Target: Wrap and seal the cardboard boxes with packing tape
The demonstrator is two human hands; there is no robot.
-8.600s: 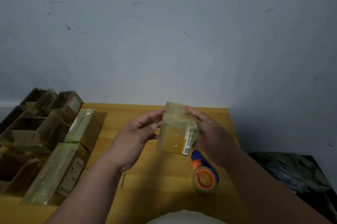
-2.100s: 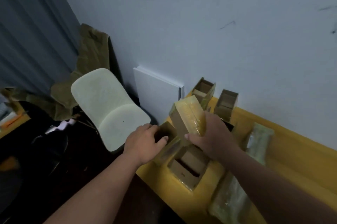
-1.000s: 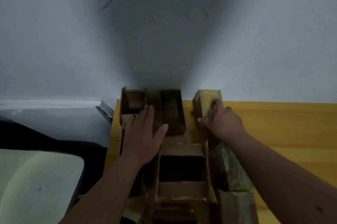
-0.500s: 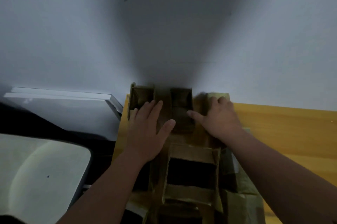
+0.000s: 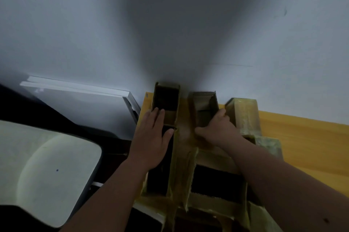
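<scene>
Item one: your left hand (image 5: 151,141), centre-left of the frame. It lies flat, fingers straight and together, palm down across the rims of the open cardboard boxes on the left; the fingertips reach the far open box (image 5: 166,99), the thumb rests over the dark mouth of the near left box (image 5: 160,179). It grasps nothing. Half a second ago it lay in much the same place, fingers a little more spread.

Item two: your right hand (image 5: 215,130), centre of the frame. Fingers and thumb are curled round the near end of the middle open box (image 5: 204,107), which stands at the wall. Half a second ago this hand rested on the taped box to the right; it has since come left onto the open one.

Item three: the taped box (image 5: 243,116), upper right of the cluster. It is wrapped in glossy tape, stands on the yellow table (image 5: 302,137) against the grey wall (image 5: 170,24), just right of your right hand, and is now released. Two seconds ago you held it in the air.

Item four: a large open box (image 5: 217,180), lower centre, under your right forearm; another taped parcel (image 5: 268,145) lies beside it at right.

Item five: a pale chair seat (image 5: 47,171), lower left, and white boards (image 5: 79,96) leaning on the wall, centre-left.
</scene>
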